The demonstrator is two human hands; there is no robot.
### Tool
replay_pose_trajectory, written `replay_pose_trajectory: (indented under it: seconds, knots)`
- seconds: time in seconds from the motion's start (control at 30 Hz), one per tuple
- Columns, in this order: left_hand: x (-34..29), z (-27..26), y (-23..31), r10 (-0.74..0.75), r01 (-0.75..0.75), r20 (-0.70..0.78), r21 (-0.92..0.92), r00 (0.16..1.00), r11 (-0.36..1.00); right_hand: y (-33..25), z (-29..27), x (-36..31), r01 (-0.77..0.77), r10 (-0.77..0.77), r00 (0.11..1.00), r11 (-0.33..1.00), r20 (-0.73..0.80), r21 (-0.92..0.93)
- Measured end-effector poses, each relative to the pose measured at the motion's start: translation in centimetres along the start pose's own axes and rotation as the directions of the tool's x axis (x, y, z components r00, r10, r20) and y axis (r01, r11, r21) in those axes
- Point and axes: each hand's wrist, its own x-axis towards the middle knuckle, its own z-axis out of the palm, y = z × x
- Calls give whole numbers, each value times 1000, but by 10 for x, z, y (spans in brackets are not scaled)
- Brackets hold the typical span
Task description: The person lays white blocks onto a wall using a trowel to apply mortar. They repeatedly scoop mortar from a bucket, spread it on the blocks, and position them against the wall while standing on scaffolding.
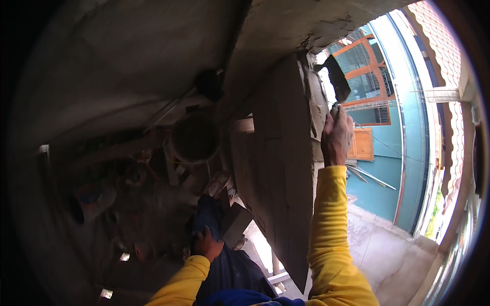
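Note:
My right hand (337,133) is raised at the far end of a stretched arm, closed round the handle of a trowel (338,79). The trowel's dark flat blade points upward, beside the mortar-covered edge (316,97) of a grey wall (283,153). From this angle I cannot tell whether the blade touches the mortar. Lower down, my left hand (208,247) rests on my leg in dark trousers (224,265). It holds no tool that I can see; its fingers are partly in shadow.
A round bucket (195,138) stands in the shade left of the wall, with dim clutter and a pipe-like cylinder (87,201) farther left. Overhead hangs a rough concrete beam (286,30). Beyond the wall, a teal house front (383,148) has orange-framed windows (357,57) and leaning strips (375,177).

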Motion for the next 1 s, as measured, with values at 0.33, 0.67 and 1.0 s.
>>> replay_pose_trajectory:
  seconds: [0.33, 0.67, 1.0]
  knots:
    - [0, -16, -5, 31, -31, -25, 35, 999, 999, -82, 143, -181, -100, -144, 939, 755, 313, 648]
    - [11, -26, -8, -23, 29, 75, -82, 997, 996, -123, 453, -275, -175, -7, 898, 912, 440, 371]
    - [14, -37, -5, -76, 89, 125, -104, 989, 991, -121, 415, -260, -306, 7, 765, 884, 644, 354]
